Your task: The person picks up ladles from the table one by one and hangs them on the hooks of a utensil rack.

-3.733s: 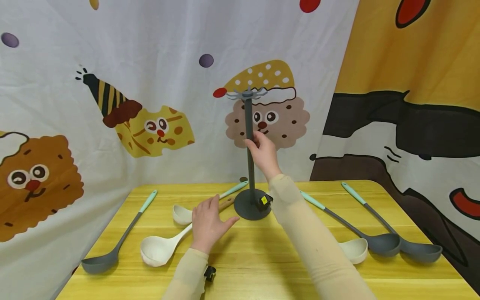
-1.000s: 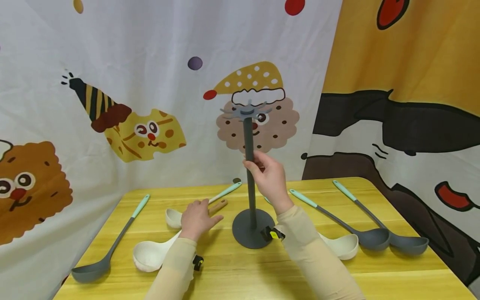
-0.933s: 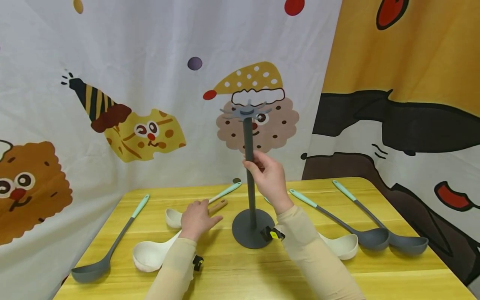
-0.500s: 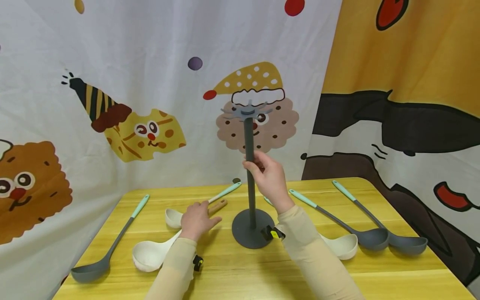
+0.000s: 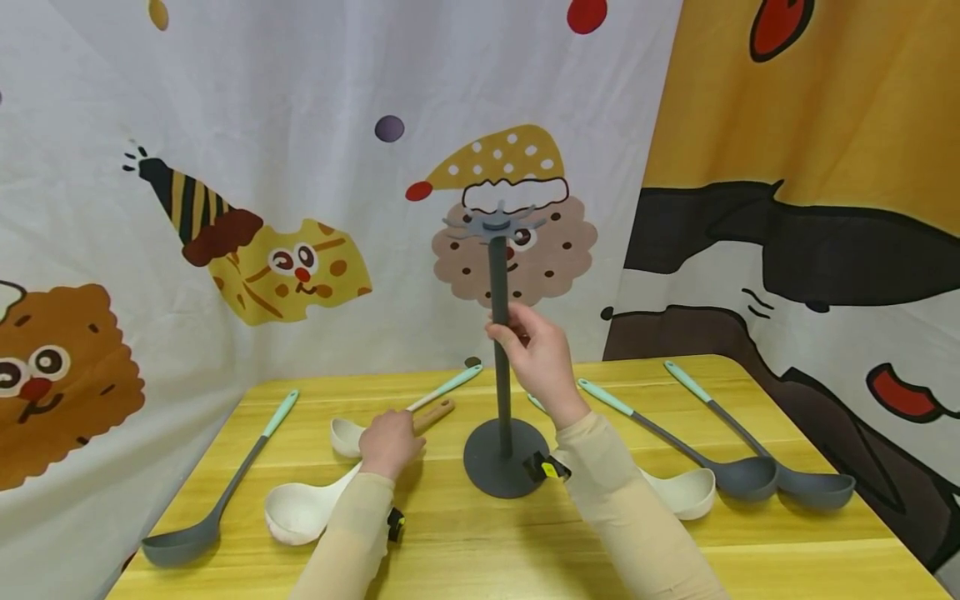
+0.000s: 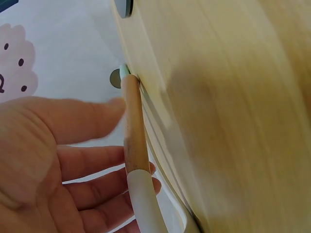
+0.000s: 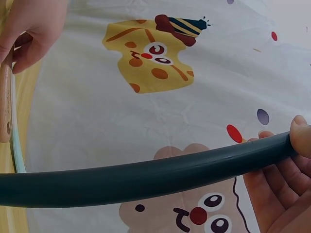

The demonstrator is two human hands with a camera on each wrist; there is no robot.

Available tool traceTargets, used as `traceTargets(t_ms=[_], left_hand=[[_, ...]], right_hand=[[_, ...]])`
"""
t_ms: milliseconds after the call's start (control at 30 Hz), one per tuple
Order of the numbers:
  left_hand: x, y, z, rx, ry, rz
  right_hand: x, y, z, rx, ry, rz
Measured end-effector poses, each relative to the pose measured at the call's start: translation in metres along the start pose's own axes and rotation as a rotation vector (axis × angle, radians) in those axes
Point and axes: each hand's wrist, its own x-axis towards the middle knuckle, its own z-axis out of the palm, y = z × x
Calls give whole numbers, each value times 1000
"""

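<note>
My left hand (image 5: 390, 444) grips the wooden handle (image 6: 135, 126) of a white ladle (image 5: 296, 512), whose bowl points toward the near left. In the left wrist view the thumb lies at one side of the handle and the fingers pass behind it. My right hand (image 5: 538, 354) holds the dark pole of an upright utensil stand (image 5: 497, 275) between thumb and fingers. The stand has a round base and a ring of bare hooks on top. Just behind the gripped ladle lies a small cream ladle (image 5: 345, 437) with a mint handle, partly hidden by my left hand.
A grey ladle (image 5: 183, 542) with a mint handle lies at the left of the wooden table (image 5: 480, 550). On the right are a cream ladle (image 5: 690, 496), partly under my right sleeve, and two grey ladles, one inner (image 5: 750, 477) and one outer (image 5: 821, 490). A printed curtain (image 5: 315, 100) hangs behind.
The stand has come nearer since the earliest frame, with my right hand still on its pole. In the last half second my left thumb and fingers have closed round the wooden handle.
</note>
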Motion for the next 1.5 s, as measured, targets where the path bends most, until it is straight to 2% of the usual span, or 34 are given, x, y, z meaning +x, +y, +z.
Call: traceTargets(t_ms=[200, 500, 667, 800, 1067, 1233, 1500], left_hand=[[4, -3, 3, 24, 13, -43], [7, -4, 8, 44, 8, -60], [7, -5, 9, 61, 36, -28], [4, -4, 4, 45, 86, -2], [-3, 3, -12, -67, 149, 54], [-9, 11, -24, -143, 216, 120], [-15, 22, -37, -220, 322, 184]], right_hand=[[-1, -1, 0, 5, -1, 5], [-1, 0, 2, 28, 0, 13], [-1, 0, 2, 39, -3, 22], [-1, 1, 0, 34, -8, 9], [-1, 2, 1, 42, -5, 11], [-1, 1, 2, 43, -5, 18], [-1, 0, 2, 57, -2, 26]])
